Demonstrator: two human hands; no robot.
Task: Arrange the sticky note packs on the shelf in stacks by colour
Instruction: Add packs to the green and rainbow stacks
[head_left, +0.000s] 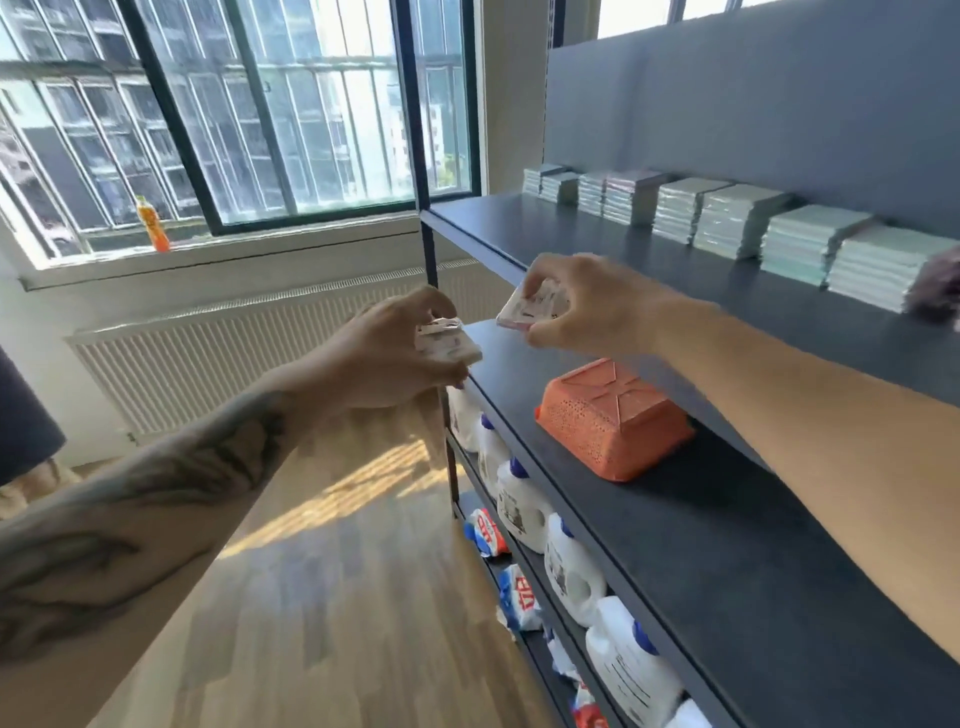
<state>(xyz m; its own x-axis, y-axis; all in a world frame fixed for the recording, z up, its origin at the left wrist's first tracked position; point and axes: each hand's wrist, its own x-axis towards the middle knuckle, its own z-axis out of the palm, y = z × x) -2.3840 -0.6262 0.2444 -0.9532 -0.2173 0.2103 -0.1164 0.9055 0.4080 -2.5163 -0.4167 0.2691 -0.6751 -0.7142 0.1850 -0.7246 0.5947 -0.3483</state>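
Observation:
My left hand (384, 358) grips a small stack of pale sticky note packs (449, 345) in front of the shelf's left end. My right hand (587, 306) pinches a single pale pack (530, 306), tilted, just right of the left hand and above the middle shelf board. The two hands are close but apart. On the upper dark shelf (597, 249) several stacks of sticky note packs (727, 218) stand in a row along the back panel, mostly pale green and whitish. A purplish blurred pack (937, 288) lies at the right edge.
An orange perforated basket (613, 415) lies upside down on the middle shelf. White detergent bottles (524, 506) and bags fill the lower shelves. A radiator (234, 353), a window and an orange bottle (153, 223) on the sill lie to the left, above wooden floor.

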